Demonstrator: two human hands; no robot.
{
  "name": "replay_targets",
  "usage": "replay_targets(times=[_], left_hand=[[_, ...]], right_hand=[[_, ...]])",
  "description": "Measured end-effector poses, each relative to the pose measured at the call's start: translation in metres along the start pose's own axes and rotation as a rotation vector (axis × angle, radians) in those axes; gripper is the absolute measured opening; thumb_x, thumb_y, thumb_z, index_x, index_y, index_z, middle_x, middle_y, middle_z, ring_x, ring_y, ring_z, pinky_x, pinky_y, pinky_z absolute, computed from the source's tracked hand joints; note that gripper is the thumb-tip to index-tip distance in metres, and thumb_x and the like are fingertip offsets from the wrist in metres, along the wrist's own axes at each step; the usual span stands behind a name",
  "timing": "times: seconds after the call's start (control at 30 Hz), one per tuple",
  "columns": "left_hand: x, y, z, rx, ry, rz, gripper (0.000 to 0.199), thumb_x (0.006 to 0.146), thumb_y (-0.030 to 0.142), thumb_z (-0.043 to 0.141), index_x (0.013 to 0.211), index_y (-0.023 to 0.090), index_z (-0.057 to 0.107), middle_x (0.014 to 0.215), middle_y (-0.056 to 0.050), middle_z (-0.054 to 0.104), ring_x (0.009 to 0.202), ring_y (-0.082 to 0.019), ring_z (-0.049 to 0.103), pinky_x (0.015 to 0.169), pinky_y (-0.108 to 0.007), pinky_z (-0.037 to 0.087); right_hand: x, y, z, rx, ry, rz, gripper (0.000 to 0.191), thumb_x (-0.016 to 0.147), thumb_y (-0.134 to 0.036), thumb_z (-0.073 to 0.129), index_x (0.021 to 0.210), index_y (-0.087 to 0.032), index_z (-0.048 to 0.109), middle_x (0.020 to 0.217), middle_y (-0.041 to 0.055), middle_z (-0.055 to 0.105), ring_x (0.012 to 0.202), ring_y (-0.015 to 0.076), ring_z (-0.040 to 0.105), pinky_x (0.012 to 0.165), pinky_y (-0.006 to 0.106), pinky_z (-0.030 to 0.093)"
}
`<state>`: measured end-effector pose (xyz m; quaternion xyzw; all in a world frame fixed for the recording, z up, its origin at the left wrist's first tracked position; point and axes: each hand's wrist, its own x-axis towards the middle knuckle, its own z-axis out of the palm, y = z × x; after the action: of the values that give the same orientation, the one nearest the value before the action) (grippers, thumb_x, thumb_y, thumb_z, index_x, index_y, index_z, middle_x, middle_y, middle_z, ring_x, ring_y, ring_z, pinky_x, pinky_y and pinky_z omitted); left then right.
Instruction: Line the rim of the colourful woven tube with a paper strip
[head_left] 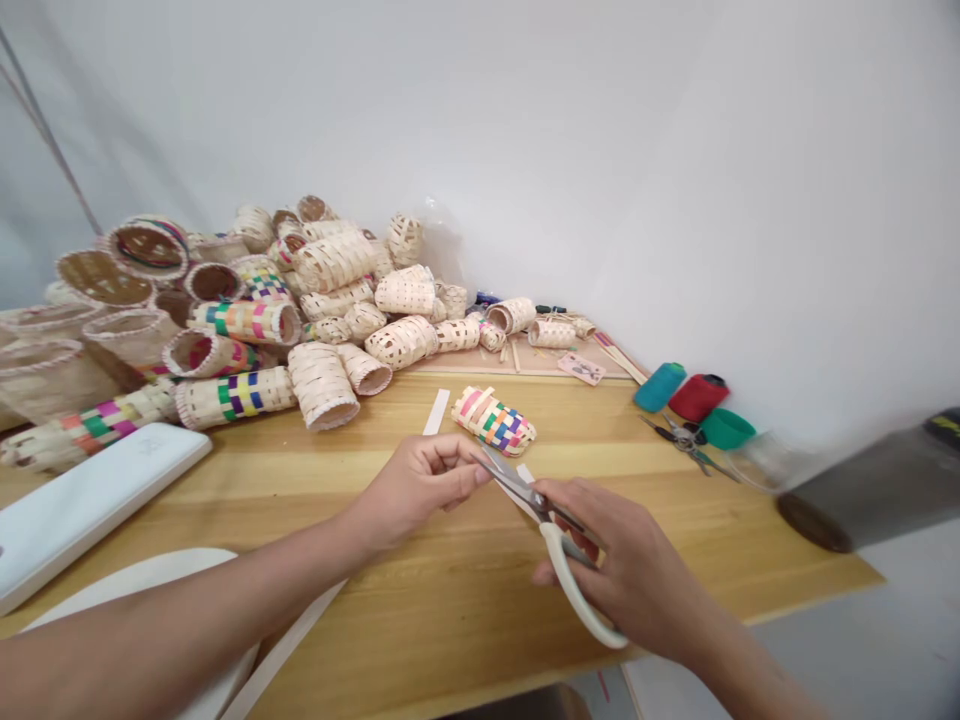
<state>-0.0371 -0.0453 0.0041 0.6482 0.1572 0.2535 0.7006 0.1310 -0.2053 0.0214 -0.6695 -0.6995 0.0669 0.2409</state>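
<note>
My right hand (622, 560) grips a pair of scissors (559, 555) with white handles, the blades pointing up and left. Close to the blade tips, my left hand (427, 480) is closed in a pinch; what lies between its fingers is too small to make out. Just beyond both hands a small woven basket (495, 420) with pink, green, orange and purple strips lies on its side on the wooden table (420, 620). A pale flat strip (436, 412) shows behind my left hand, and another pale strip (289, 645) runs below my left forearm.
Many woven baskets (334, 260) are heaped at the back left. A white box-shaped device (105, 500) lies at the left. Thread spools in blue (660, 386) and red (697, 397), pliers (691, 440) and a dark cylinder (862, 490) are at the right.
</note>
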Motion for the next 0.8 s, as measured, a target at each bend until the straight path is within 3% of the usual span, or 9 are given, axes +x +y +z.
replay_targets(times=[0.63,0.8], left_hand=[[-0.001,-0.002,0.000,0.012,0.002,-0.052,0.034,0.072,0.046,0.071,0.073,0.013,0.061,0.051,0.005,0.042,0.047,-0.006,0.029,0.047,-0.021,0.020],[0.000,-0.003,-0.001,0.029,-0.001,-0.068,0.034,0.072,0.046,0.071,0.073,0.014,0.062,0.051,0.006,0.039,0.048,-0.006,0.027,0.047,-0.022,0.017]], right_hand=[[-0.002,0.001,0.006,0.012,0.039,-0.040,0.038,0.082,-0.029,0.070,0.117,-0.022,0.058,0.101,0.0067,0.070,0.089,0.0215,0.066,0.075,0.028,0.052],[-0.006,0.013,0.008,-0.048,0.152,-0.063,0.029,0.089,-0.030,0.057,0.116,-0.022,0.062,0.102,0.0079,0.073,0.085,0.0214,0.070,0.072,0.028,0.055]])
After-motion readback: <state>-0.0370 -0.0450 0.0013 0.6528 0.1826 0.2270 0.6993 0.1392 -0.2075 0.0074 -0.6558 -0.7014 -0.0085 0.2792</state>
